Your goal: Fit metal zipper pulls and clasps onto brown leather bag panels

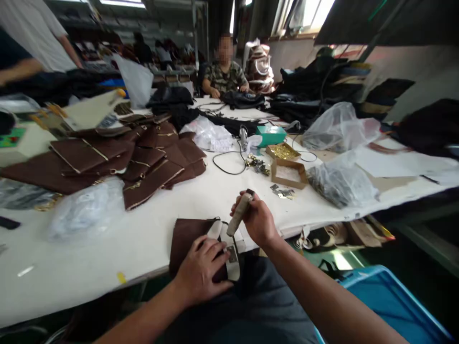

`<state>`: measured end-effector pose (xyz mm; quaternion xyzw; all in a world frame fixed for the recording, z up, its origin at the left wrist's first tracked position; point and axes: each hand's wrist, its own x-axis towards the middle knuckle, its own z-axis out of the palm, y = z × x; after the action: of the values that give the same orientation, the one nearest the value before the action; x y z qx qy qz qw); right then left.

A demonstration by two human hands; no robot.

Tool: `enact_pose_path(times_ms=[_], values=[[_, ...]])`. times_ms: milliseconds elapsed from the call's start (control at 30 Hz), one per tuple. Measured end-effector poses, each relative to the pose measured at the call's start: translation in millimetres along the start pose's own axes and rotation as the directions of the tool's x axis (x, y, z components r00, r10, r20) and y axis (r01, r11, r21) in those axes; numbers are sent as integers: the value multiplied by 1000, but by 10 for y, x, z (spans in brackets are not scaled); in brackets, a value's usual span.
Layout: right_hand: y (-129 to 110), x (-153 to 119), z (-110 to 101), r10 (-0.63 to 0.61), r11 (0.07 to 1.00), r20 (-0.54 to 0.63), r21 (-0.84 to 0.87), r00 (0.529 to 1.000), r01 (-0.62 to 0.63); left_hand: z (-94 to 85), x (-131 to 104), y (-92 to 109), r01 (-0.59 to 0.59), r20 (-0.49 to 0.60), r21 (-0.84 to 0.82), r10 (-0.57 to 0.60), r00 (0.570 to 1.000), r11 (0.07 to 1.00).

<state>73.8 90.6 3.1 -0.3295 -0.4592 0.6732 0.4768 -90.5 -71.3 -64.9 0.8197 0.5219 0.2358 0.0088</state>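
At the table's front edge lies a dark brown leather piece [184, 239] with a pale flap [234, 267] on its right side. My left hand [205, 265] rests on this piece, its fingers spread over the leather and reaching toward a small metal plate [231, 253] on the flap. Just above and to the right, my right hand [258, 217] is wrapped round a thick, pale, wrapped tool [239, 215] with a dark upper end. The tool slants down to the left, its lower end near the pale flap.
Brown leather pieces [143, 157] are heaped at the left behind a plastic bag [88, 208]. Cardboard boxes [289, 173], metal parts [283, 192] and plastic bags stand at the right. A blue bin [387, 296] is below right. A person [225, 71] sits across the table.
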Motion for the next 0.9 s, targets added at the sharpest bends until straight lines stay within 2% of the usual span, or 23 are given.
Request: enact_pose_path(times_ms=[33, 100, 233, 500, 700, 900], values=[[17, -31, 73, 24, 997, -15, 78, 1000, -23, -4, 0, -2, 16, 4, -21, -16, 1000, 1000], [64, -87, 175, 66, 991, -34, 115, 997, -61, 1, -1, -8, 34, 23, -45, -33, 999, 998], [172, -204, 236, 55, 998, -9, -11, 998, -55, 2, -7, -5, 35, 38, -41, -33, 999, 999], [282, -350, 258, 45, 990, 72, -139, 996, -35, -17, -9, -18, 27, 53, -27, -26, 998, 999], [283, -499, 245, 11, 971, 102, -237, 995, 14, 6, -24, -30, 38, 55, -44, -36, 998, 998], [361, -619, 160, -140, 965, 128, -203, 982, 164, 3, -35, -19, 39, 34, -63, -37, 999, 997]])
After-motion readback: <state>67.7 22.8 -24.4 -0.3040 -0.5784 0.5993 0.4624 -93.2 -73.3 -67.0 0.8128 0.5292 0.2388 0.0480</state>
